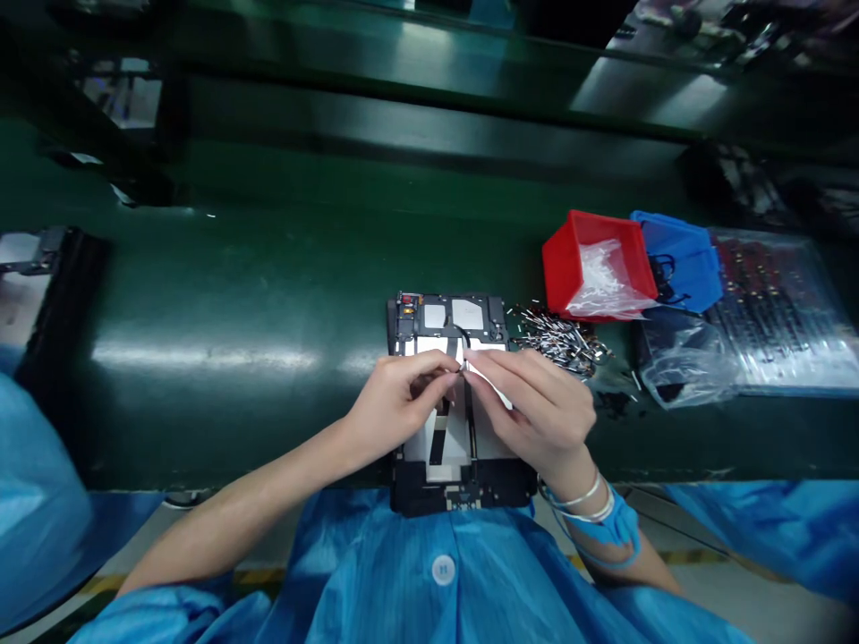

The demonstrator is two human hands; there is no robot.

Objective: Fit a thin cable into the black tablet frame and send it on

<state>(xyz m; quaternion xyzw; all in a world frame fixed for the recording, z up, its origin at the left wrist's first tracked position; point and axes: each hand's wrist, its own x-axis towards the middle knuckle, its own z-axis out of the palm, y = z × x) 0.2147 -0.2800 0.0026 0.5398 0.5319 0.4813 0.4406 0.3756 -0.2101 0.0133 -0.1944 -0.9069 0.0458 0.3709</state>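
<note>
An opened black device chassis point(448, 326) with silver shields and a pale battery area lies on the green belt, its near end overhanging the front edge. My left hand point(395, 400) and my right hand point(537, 407) meet above its middle. Their fingertips pinch a thin dark cable that curves up from the board. The right hand also holds a small white strip. A bangle and a blue strap circle my right wrist point(594, 505).
A heap of small metal parts point(560, 337) lies right of the chassis. Behind it stand a red bin point(596, 264) with clear film and a blue bin point(681, 258). Plastic bags point(771, 313) lie far right. A dark tray point(40, 277) sits at the left edge.
</note>
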